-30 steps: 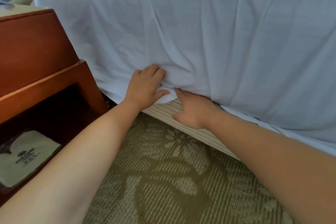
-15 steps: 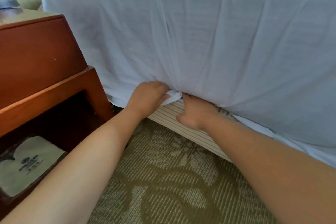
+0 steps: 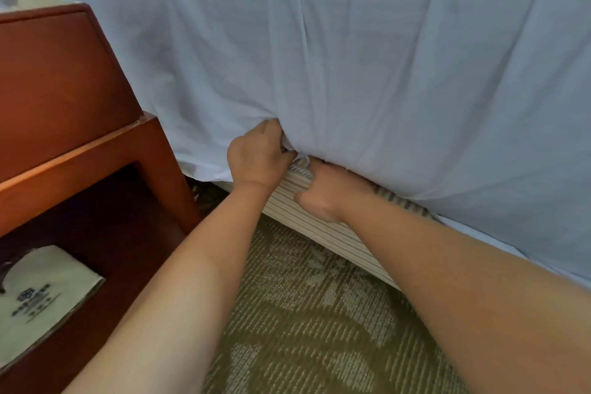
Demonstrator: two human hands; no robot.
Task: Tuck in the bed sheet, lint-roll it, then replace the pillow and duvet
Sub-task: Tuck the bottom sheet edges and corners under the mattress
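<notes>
A plain white bed sheet (image 3: 383, 73) hangs in soft folds, tinged pale blue in shadow. Just below its lower edge, a bed base (image 3: 335, 233) shows thin stripes of cream and grey-brown. Below the sheet, the carpet (image 3: 303, 329) is olive green with a paler, cream leaf pattern and fine ribbed lines. Left of the sheet stands a reddish-brown wooden nightstand (image 3: 64, 89); in its dark lower shelf lies a cream bag (image 3: 41, 297) printed with a dark blue logo.
</notes>
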